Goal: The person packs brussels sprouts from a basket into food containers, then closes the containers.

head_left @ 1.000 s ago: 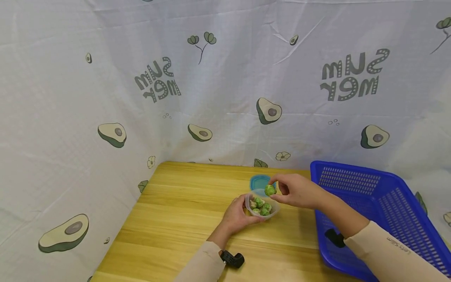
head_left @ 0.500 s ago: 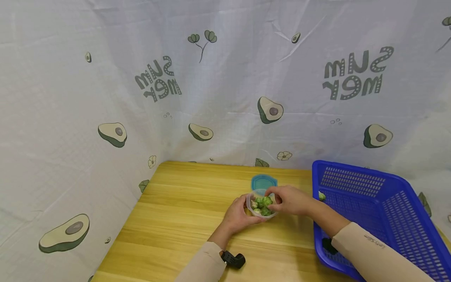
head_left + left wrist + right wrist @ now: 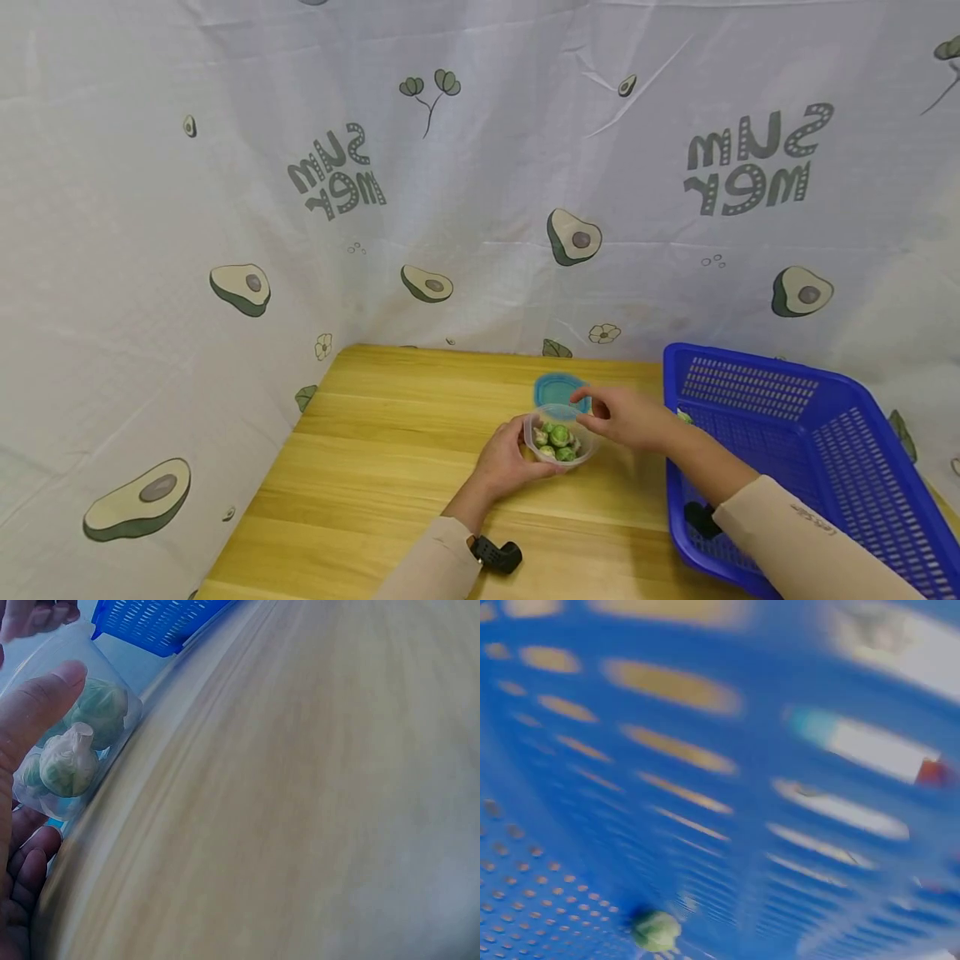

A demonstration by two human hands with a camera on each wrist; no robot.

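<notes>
My left hand (image 3: 504, 458) grips a small clear plastic tub (image 3: 589, 448) from its left side, thumb across the near wall. Several green Brussels sprouts (image 3: 559, 436) lie inside; through the wall in the left wrist view, one sprout (image 3: 69, 761) shows its pale stem. Just above the tub's right rim hovers my right hand (image 3: 628, 417), thumb and index finger apart with nothing between them. Behind the tub, partly seen through it, a round blue lid (image 3: 553, 390) lies flat on the table.
On the right stands a large blue slotted basket (image 3: 772, 462), and my right forearm crosses its left rim. Another Brussels sprout (image 3: 656, 931) lies at the basket's bottom edge. A patterned white cloth (image 3: 495, 183) hangs behind the wooden table (image 3: 360, 467).
My right hand has lowered a Brussels sprout into the tub, let go of it and lifted slightly back off the rim. The left hand has stayed around the tub.
</notes>
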